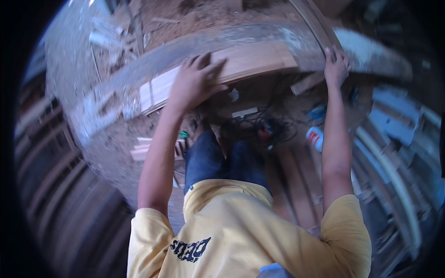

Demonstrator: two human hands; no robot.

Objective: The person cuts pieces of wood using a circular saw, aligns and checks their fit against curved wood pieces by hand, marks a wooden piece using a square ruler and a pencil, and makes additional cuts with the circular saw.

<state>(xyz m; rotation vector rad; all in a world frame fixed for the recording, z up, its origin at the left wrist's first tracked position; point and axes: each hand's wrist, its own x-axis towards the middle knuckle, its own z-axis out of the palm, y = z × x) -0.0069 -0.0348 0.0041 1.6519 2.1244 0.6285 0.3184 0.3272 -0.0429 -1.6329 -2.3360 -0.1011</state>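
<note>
**Two hands on a wooden board at a dusty bench**

While the head camera looks steeply down, the left hand lies flat on a wooden board, its fingers spread and pressing on the top face near the board's front edge. The board rests across a sawdust-covered workbench, running from the pale planks at its left end toward the right, where a thin curved strip of wood crosses above it. The right hand sits well apart from the left, at the right end of the board, fingers close together and laid on the bench edge beside the strip; whether it grips anything cannot be told.

Below the bench edge, a tangle of dark cables lies on the floor near a red and white can. Small offcuts of wood lie beside the person's left knee. The picture is blurred toward its rim, so finer detail there is lost.
</note>
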